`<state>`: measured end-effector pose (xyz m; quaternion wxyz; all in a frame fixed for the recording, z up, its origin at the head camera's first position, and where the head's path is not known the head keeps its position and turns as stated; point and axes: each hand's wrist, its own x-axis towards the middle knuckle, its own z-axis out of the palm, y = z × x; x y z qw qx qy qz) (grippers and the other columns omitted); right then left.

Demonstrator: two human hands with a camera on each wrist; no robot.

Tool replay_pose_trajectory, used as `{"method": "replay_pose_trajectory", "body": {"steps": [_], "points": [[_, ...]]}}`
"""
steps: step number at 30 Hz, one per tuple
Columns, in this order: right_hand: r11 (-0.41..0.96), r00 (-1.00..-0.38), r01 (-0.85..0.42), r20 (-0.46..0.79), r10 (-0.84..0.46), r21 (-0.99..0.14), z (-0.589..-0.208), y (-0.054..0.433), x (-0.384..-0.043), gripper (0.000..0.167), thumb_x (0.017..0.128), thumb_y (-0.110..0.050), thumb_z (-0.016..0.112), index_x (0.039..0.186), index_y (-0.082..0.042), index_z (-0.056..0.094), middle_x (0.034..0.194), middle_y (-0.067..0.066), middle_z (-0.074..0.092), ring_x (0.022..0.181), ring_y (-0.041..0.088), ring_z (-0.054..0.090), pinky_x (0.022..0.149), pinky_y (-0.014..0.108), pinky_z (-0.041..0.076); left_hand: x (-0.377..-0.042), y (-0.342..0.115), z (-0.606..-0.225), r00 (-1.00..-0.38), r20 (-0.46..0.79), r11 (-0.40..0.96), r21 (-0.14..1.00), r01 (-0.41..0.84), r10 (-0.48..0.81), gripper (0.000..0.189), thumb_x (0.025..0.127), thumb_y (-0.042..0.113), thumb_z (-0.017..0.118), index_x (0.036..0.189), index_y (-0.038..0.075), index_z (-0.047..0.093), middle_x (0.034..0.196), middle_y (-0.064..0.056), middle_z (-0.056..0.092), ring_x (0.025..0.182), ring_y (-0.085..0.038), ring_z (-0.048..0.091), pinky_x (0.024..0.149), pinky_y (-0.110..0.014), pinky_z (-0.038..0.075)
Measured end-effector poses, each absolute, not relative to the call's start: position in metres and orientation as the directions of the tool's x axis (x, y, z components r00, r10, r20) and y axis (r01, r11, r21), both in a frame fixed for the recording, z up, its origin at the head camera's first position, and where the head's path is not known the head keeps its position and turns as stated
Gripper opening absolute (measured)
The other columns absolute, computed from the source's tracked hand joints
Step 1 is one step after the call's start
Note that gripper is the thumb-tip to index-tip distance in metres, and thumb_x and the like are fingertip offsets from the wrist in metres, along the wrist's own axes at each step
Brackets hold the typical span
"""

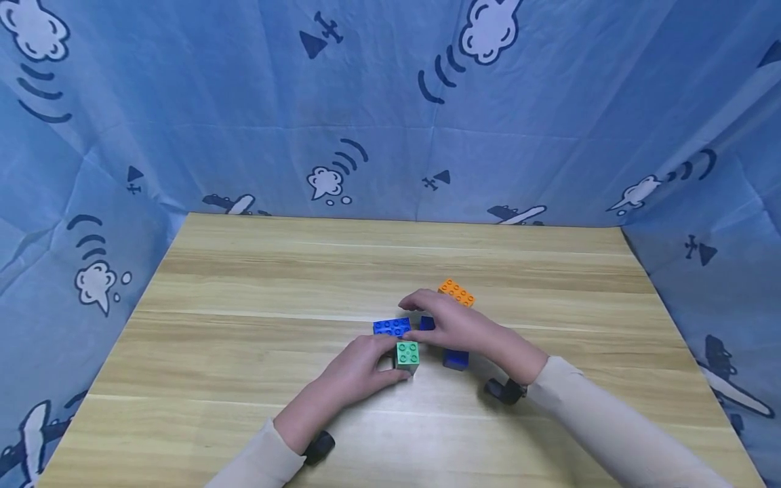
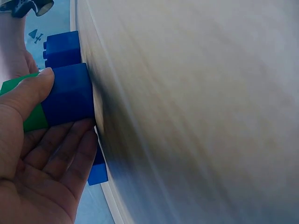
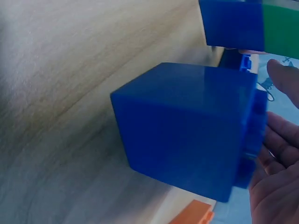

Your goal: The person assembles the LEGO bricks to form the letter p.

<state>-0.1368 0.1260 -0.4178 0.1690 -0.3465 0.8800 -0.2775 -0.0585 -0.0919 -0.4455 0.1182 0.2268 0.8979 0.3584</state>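
Note:
My left hand [image 1: 360, 369] grips a stack of two toy building bricks, its thumb on one side and its fingers on the other. The stack has a green brick [image 1: 407, 352] on top and a blue brick [image 2: 70, 91] below it, down at the table. My right hand [image 1: 454, 322] hovers just right of the stack, fingers loosely bent, holding nothing. Beneath and beside it are a blue brick [image 1: 427, 323], partly covered by the hand, and a nearer blue brick [image 3: 182, 126] with its studs facing the palm.
Another blue brick [image 1: 392, 325] lies just beyond the left fingertips. Past the right hand is an orange brick [image 1: 456, 292], partly hidden. The wooden table [image 1: 274, 291] is bordered by a blue patterned curtain [image 1: 378, 102] at the back and sides.

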Motion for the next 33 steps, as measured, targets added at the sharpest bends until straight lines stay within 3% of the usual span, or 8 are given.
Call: {"method": "replay_pose_trajectory", "body": {"steps": [33], "points": [[0.632,-0.678,-0.609,-0.099,-0.728,-0.479,-0.438,0.111,-0.137,0.041,0.095,-0.028,0.079,0.13,-0.01,0.069,0.125,0.005,0.073,0.119,0.019,0.066,0.108,0.04,0.057,-0.057,-0.092,-0.446,-0.871,-0.045,0.639,0.698,0.323,0.488,0.035,0.093,0.033,0.081,0.121,0.014,0.071,0.115,0.003,0.077,0.105,-0.012,0.069,0.093,-0.031,0.059]]}}
